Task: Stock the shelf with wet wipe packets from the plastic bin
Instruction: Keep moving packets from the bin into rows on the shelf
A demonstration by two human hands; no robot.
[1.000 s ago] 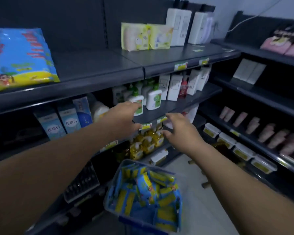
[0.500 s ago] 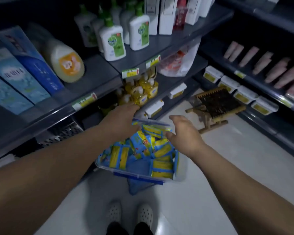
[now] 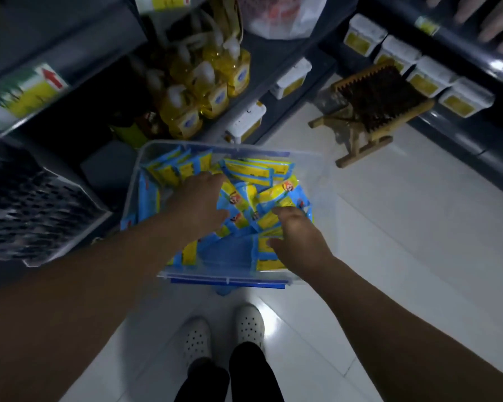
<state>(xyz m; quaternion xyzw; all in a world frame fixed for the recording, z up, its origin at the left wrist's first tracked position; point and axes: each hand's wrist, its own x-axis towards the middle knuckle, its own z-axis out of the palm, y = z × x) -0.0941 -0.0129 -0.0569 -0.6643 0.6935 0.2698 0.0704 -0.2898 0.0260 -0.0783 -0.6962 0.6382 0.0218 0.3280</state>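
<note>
A clear plastic bin (image 3: 321, 169) with a blue front handle stands on the floor at the foot of the shelf (image 3: 70, 91). Several blue and yellow wet wipe packets (image 3: 253, 175) lie jumbled inside it. My left hand (image 3: 201, 203) reaches into the bin's middle, its fingers stretched out onto the packets and its fingertips partly hidden among them. At the bin's right side my right hand (image 3: 298, 237) curls its fingers and thumb round one yellow-faced packet (image 3: 269, 224).
Yellow pump bottles (image 3: 212, 85) and white tubs (image 3: 291, 78) fill the low shelves behind the bin. A small wooden stool (image 3: 372, 108) stands on the white floor to the right. More white tubs (image 3: 431, 78) line the right shelving. My white clogs (image 3: 224, 335) are just behind the bin.
The view tipped down from the shelves to the floor. Both hands dropped from shelf height into the bin and now rest among the packets.
</note>
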